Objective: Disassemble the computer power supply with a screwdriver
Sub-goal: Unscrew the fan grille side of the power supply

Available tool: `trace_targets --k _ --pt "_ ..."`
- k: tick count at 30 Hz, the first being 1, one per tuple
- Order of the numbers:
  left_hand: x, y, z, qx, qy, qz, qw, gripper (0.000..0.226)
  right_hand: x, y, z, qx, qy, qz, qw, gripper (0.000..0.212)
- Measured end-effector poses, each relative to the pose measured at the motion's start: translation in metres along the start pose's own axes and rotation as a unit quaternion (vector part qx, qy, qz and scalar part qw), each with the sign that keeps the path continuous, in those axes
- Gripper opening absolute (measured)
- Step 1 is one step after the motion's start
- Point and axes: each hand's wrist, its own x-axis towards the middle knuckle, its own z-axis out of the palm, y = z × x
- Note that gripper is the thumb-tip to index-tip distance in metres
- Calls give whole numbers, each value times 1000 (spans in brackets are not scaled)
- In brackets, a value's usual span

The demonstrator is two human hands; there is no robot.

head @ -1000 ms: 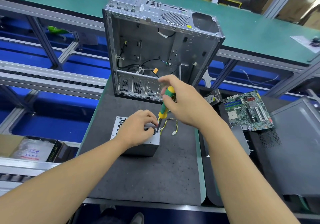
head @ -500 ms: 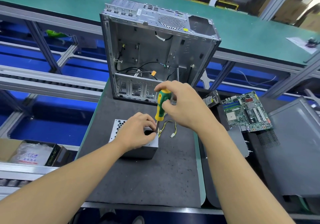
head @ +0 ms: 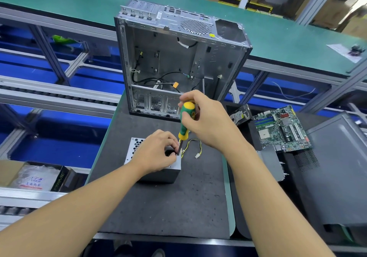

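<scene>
Steeper than a second ago: green-yellow screwdriver [head: 183, 129], gripped by right hand [head: 208, 121], tip at top corner of grey power supply [head: 160, 176]; left hand [head: 156, 153] clasping it, mid-mat [head: 158, 207], bare mat nearer, open case [head: 178, 58] behind.

Bench: dark grey mat [head: 158, 207], green edge.
On it: power supply [head: 137, 146]; computer case [head: 174, 58] upright behind.
Right mat: motherboard [head: 282, 129], perhaps a hard drive [head: 240, 114].

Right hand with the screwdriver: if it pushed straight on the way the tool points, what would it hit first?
Most likely the top of the power supply, near its right edge, where the screwdriver tip sits beside the fingers of the left hand. Depth is hard to judge.
</scene>
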Motion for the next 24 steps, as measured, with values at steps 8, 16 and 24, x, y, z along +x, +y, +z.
trace_targets --k 8,16,24 --pt "1 -2 1 7 1 2 1000 10 0 -4 0 15 -6 1 1000 34" --pt "2 -1 1 22 -3 4 1000 8 -1 -5 -4 -32 -19 -24 999 35" --pt "2 0 0 34 -7 9 999 10 0 -3 -1 -42 14 -32 999 5"
